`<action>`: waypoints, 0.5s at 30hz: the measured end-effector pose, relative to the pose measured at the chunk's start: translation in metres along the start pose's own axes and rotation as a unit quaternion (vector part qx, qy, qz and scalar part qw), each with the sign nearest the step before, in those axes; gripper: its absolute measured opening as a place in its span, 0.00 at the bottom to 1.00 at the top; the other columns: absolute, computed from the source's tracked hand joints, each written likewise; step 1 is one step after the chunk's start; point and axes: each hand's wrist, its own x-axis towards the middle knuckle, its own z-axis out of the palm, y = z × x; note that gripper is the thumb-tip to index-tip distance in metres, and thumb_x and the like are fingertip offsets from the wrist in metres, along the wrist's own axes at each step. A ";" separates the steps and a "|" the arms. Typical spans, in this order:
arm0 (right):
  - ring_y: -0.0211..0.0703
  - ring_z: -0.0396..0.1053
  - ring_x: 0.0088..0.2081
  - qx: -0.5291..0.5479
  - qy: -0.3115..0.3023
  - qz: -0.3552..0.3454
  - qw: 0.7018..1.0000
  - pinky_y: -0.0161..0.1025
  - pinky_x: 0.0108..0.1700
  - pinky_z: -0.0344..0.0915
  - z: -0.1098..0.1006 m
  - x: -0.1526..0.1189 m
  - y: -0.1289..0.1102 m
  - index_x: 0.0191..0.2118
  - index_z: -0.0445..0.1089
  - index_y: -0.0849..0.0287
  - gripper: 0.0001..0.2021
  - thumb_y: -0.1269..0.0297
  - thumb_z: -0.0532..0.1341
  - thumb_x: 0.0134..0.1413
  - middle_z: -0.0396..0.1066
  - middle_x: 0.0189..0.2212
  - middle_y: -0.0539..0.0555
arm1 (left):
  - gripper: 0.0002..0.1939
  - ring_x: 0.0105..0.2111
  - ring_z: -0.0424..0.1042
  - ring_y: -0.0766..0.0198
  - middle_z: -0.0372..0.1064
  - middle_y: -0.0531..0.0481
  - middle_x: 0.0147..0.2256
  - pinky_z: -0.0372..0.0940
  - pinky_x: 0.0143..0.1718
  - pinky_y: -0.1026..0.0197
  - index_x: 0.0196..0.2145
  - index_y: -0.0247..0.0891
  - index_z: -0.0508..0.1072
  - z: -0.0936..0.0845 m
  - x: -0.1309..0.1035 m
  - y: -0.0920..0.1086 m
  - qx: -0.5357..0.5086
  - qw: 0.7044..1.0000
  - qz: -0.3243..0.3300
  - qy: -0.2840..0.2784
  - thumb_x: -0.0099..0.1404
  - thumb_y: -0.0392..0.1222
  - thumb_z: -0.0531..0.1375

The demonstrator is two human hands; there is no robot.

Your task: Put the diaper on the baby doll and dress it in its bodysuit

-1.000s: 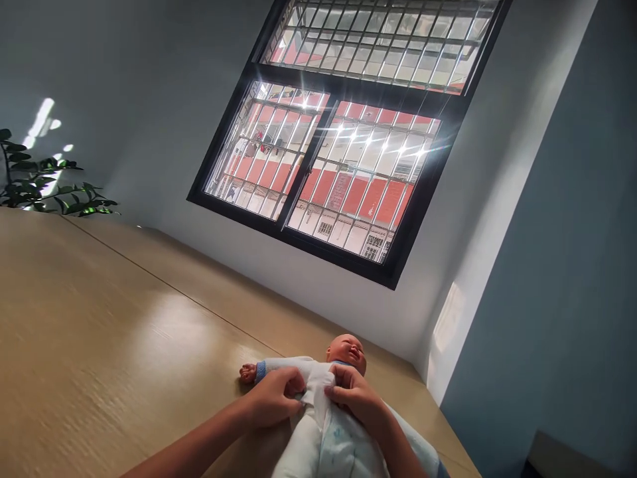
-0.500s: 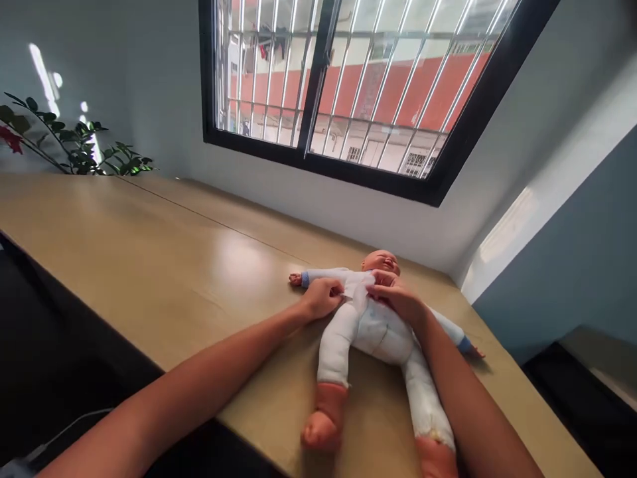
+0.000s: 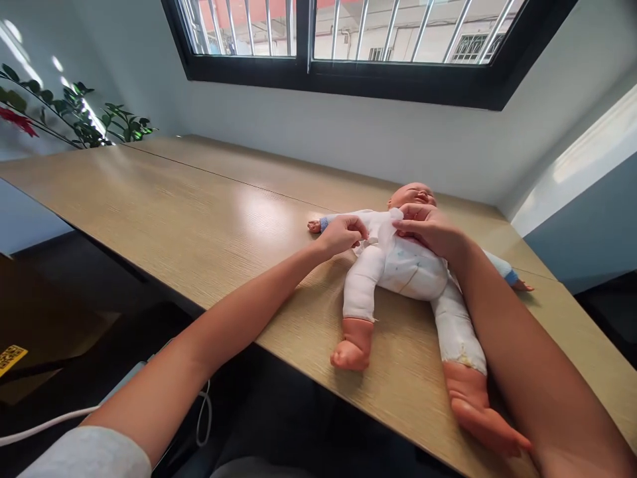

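A baby doll point(image 3: 361, 285) lies on its back on the table, head toward the window and feet toward me. Around its hips is a white diaper point(image 3: 413, 267) with faint blue marks. Between my hands, a thin, see-through white flap point(image 3: 386, 229) is drawn up at the doll's waist. My left hand point(image 3: 344, 234) is closed in a pinch at the flap's left edge, beside the doll's hip. Over the belly, my right hand point(image 3: 428, 229) has thumb and fingers pinched on the flap's upper right part. My right forearm passes over the doll's leg on that side.
The wooden table point(image 3: 199, 219) stretches far to the left along the wall. A barred window point(image 3: 348, 40) is behind it, and a leafy plant point(image 3: 84, 113) stands at the far left corner. Below the near edge hang a white cable point(image 3: 54, 423) and a cardboard box point(image 3: 44, 312).
The view has tilted down, showing more of the table's near side and the doll's feet. Both hands stay at the doll's waist, with the thin flap lifted slightly between them.
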 end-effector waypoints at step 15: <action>0.39 0.69 0.33 0.008 -0.056 0.011 0.998 0.34 0.35 0.63 0.009 -0.007 -0.009 0.36 0.72 0.62 0.15 0.61 0.73 0.44 0.72 0.31 0.50 | 0.07 0.35 0.68 0.58 0.72 0.46 0.36 0.61 0.39 0.60 0.32 0.36 0.72 -0.014 -0.012 -0.003 0.322 0.945 0.045 0.033 0.61 0.32 0.55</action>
